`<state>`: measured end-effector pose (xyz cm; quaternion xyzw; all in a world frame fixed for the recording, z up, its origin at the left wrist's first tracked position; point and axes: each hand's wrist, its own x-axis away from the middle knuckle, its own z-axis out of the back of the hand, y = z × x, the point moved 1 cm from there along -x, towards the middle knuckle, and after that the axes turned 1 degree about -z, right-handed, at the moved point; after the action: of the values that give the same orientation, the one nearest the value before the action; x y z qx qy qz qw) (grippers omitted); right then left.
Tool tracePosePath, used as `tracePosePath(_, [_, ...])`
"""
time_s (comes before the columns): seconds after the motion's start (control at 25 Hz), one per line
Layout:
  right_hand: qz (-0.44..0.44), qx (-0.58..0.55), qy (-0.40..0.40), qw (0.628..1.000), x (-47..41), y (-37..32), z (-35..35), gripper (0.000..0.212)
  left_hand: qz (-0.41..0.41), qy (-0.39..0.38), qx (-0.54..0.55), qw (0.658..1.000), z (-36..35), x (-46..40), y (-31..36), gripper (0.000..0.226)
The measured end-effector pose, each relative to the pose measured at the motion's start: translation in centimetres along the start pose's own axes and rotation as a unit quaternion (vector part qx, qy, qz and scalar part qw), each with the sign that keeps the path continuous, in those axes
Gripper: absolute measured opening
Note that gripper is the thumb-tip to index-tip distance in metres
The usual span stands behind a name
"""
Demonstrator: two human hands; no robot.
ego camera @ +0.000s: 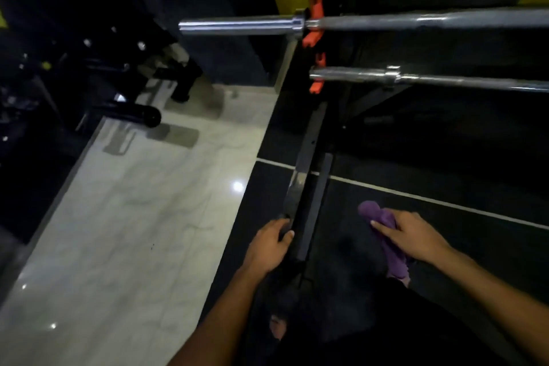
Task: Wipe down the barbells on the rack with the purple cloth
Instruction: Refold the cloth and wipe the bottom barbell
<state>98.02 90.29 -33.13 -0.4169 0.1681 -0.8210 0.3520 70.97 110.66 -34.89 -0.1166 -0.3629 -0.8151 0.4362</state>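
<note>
right hand (416,236) is gripping purple cloth (389,244) | left hand (271,242) fingers seemingly curling round the black rack foot (307,187) | barbells (240,26) are lying on orange hooks (315,9)

Barbells (243,26) glossy chrome; cloth (386,235) soft (purple); floor (142,217) polished.

The scene was dim overall, with the rack's black frame (309,163) and the dark mat (445,157) sinking into near-black with little detail. The pale marble floor (142,217) was the brightest area and carried small glare spots from overhead lights. The chrome barbells (240,25) caught streaked highlights. Everything looked soft and slightly smeared, and the wide-angle lens bent straight lines toward the edges. The left machinery (59,53) was murky.
</note>
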Motion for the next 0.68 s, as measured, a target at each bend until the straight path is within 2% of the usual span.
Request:
tracePosePath(0.2, [0.058,0.055,-0.007,0.997,-1.0,-10.0,-6.1,0.037,0.022,0.065,0.110,0.992,2.0,3.8,-10.8,0.038])
tracePosePath(0.44, [0.080,0.105,0.010,0.991,1.3,-21.5,-14.6,0.040,-0.036,0.029,0.118,0.992,8.7,6.5,-21.5,0.037])
tracePosePath(0.68, [0.085,0.138,0.039,0.986,2.7,-29.4,-17.6,0.035,-0.049,0.046,0.126,0.990,16.7,7.4,-27.3,0.037])
